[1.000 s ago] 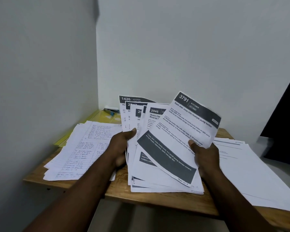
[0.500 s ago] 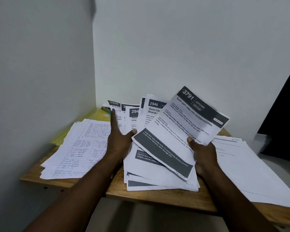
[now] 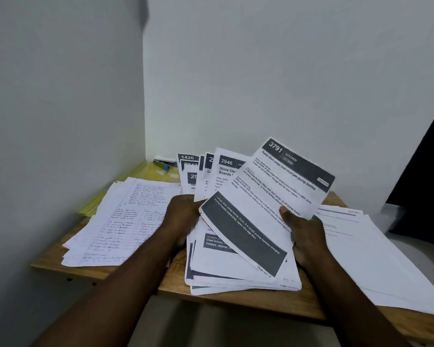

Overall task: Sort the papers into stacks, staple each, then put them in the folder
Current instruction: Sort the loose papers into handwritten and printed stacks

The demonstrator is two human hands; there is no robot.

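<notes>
In a corner of plain white walls a wooden table [image 3: 248,303] is seen. Over its middle a fan of printed sheets [image 3: 236,249] is held up, the lower edges resting on the wood. The left edge of the fan is gripped by the left hand [image 3: 183,214]. The top sheet numbered 3791 [image 3: 273,204] is pinched by the right hand [image 3: 303,234], thumb [image 3: 286,212] on its face, the other fingers hidden behind paper. Left of the fan a handwritten stack [image 3: 125,216] is spread; behind that a yellow folder [image 3: 145,172] is laid, with a stapler [image 3: 163,165] on it. Right of the fan a white printed stack [image 3: 366,251] is placed.
</notes>
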